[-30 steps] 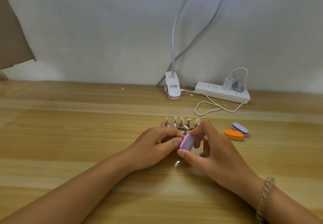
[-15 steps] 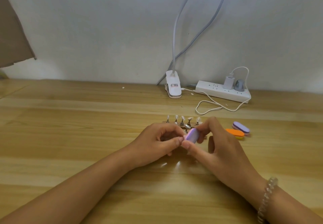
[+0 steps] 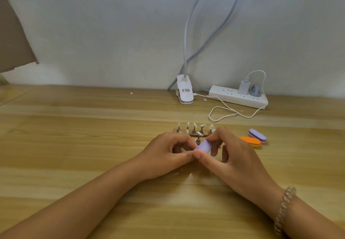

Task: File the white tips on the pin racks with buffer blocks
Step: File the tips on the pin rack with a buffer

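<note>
Your right hand (image 3: 237, 161) pinches a lilac buffer block (image 3: 203, 145) between thumb and fingers, just in front of the pin rack (image 3: 194, 132). Your left hand (image 3: 168, 155) is curled beside it; whether it holds anything, can't tell. Five tipped pins in the back row. Two spare blocks (image 3: 253, 139) lie right.

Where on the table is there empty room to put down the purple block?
Bare wood lies left of the left hand and across the table toward the wall. It is crowded around the pin rack, the spare purple block and orange block, and near the power strip and its cable.
</note>
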### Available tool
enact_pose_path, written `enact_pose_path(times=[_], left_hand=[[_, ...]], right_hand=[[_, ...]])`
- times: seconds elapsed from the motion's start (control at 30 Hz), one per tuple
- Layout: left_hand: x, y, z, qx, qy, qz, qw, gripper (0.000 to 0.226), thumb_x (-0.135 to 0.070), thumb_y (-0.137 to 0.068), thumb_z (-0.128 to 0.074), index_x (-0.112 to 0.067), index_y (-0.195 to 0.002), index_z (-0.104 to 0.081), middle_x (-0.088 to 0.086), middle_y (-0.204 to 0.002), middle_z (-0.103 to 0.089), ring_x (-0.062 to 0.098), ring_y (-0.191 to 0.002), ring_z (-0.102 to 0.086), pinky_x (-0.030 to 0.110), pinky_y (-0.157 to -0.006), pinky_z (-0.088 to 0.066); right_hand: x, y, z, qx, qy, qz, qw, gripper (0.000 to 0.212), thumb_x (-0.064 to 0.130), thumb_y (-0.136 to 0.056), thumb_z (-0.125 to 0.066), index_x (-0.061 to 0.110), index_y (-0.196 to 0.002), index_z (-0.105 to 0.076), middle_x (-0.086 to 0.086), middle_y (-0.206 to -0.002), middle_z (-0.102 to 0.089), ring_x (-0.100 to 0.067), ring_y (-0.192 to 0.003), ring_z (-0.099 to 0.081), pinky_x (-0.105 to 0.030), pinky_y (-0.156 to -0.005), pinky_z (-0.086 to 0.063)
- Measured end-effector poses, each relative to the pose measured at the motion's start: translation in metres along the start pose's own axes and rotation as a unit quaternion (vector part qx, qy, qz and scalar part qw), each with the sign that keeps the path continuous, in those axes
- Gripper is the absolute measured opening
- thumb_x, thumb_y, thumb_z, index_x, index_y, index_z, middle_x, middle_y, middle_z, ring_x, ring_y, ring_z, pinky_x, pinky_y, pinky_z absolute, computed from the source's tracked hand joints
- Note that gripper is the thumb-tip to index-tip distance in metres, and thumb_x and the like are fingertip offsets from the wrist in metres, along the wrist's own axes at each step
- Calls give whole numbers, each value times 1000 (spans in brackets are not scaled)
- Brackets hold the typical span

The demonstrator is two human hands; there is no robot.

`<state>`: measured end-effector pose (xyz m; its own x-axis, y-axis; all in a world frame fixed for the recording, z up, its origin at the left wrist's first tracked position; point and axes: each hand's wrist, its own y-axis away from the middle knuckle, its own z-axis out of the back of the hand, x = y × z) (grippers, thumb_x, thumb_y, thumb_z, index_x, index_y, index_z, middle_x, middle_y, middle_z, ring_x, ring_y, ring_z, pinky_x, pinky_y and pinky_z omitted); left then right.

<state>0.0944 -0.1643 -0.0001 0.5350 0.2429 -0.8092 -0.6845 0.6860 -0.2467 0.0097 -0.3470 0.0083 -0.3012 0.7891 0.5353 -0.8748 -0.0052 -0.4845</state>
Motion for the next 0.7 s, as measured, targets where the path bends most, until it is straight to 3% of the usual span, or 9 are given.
enact_pose_path(times=[0.17,0.3,0.53,0.6,0.7], left_hand=[[0,0,0,-9,9,6,1000,18,-7,-89,-70,-24,-85,-70,-2,-81,-73,2,-56,-46,23,-56,-38],[0,-1,-1,-23,9,6,1000,5,-17,-88,-74,-22,-85,-74,-18,-70,-65,7,-56,-44,21,-53,-36],[3,-1,-1,-14,6,8,1000,18,-11,-88,-73,-28,-85,-73,-16,-72,-68,2,-54,-45,20,-54,-37],[3,-1,-2,-20,24,6,999,9,-18,-88,-74,-27,-87,-74,-18,-71,-68,7,-57,-51,22,-55,-41],[3,-2,-1,-23,61,6,998,4,-20,-90,-71,-20,-92,-74,-2,-85,-76,30,-71,-64,28,-58,-49]], right_hand=[[7,6,-3,24,51,50,997,41,67,-75,-58,32,-94,-51,17,-78,-52,-9,-59,-49,-22,-50,-39],[-1,0,-1,-17,-5,-16,1000,40,63,-73,-64,30,-90,-50,13,-74,-54,-8,-63,-50,-24,-53,-34],[3,4,-4,18,2,2,1000,45,69,-70,-62,31,-89,-47,11,-72,-54,-11,-65,-53,-28,-52,-42],[-3,0,0,-29,-34,-43,998,43,60,-70,-69,26,-88,-50,8,-72,-57,-10,-65,-52,-28,-56,-39],[-6,-5,3,-87,-118,-80,986,41,56,-70,-72,24,-87,-53,7,-77,-62,-8,-57,-48,-28,-59,-40]])
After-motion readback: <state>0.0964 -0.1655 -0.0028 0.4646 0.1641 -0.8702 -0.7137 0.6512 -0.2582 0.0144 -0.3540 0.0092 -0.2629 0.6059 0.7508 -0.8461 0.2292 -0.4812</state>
